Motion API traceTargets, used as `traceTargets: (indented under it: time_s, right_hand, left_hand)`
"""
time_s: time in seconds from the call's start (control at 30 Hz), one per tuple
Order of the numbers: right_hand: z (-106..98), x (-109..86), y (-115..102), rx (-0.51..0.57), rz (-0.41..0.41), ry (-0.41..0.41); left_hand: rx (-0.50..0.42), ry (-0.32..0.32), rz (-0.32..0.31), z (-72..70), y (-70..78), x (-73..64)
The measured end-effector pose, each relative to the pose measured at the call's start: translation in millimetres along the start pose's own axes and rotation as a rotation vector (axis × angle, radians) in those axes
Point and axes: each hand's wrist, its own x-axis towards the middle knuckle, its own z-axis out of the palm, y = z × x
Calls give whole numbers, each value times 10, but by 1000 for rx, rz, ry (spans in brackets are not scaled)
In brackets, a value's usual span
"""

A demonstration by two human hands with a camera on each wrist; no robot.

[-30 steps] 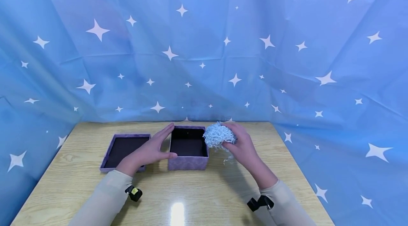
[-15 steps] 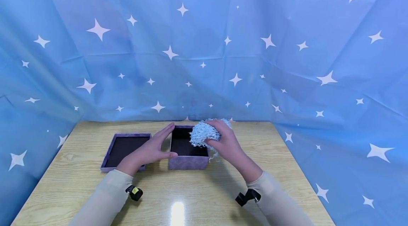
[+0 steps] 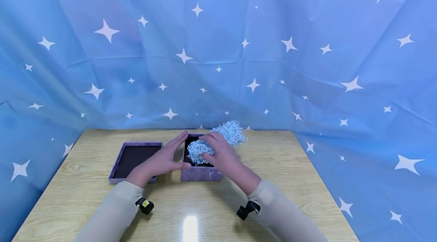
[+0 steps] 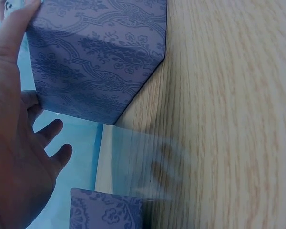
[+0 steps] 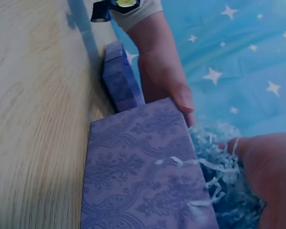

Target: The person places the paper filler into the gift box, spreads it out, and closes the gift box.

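Observation:
My right hand [image 3: 223, 154] grips a clump of light blue shredded paper [image 3: 198, 151] just inside the top of a purple patterned box [image 3: 201, 174]. The box stands upright with its black interior facing up. Loose strands [image 5: 214, 167] hang over its front wall in the right wrist view. More shredded paper [image 3: 232, 132] shows behind the right hand, over the box's back right corner; whether it joins the gripped clump is hidden. My left hand [image 3: 160, 160] steadies the box's left side, fingers spread, with thumb at the front corner and a fingertip at the back.
A shallow purple lid [image 3: 138, 160], black inside, lies to the left of the box, partly behind the left forearm. Both stand on a light wooden table [image 3: 191, 204]. A blue curtain with white stars [image 3: 218, 44] hangs behind the table's back edge.
My right hand has moved left with the shredded paper, from beside the box to its opening. More of the paper behind that hand now shows. The left hand has stayed on the box.

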Motion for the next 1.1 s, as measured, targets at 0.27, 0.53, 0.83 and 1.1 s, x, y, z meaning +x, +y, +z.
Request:
traceTargets:
  time_s: [0.27, 0.53, 0.83, 1.1]
  right_hand:
    - [92, 67, -119, -107, -9, -106]
    - [54, 85, -236, -132, -66, -234]
    - [-180, 55, -211, -66, -243, -29]
    - [-282, 179, 269, -9, 80, 99]
  left_hand:
    - [-2, -3, -3, 2, -23, -8]
    - [-29, -8, 5, -14, 0, -12]
    - [-23, -5, 4, 2, 27, 10]
    - [-3, 18, 1, 12, 25, 5]
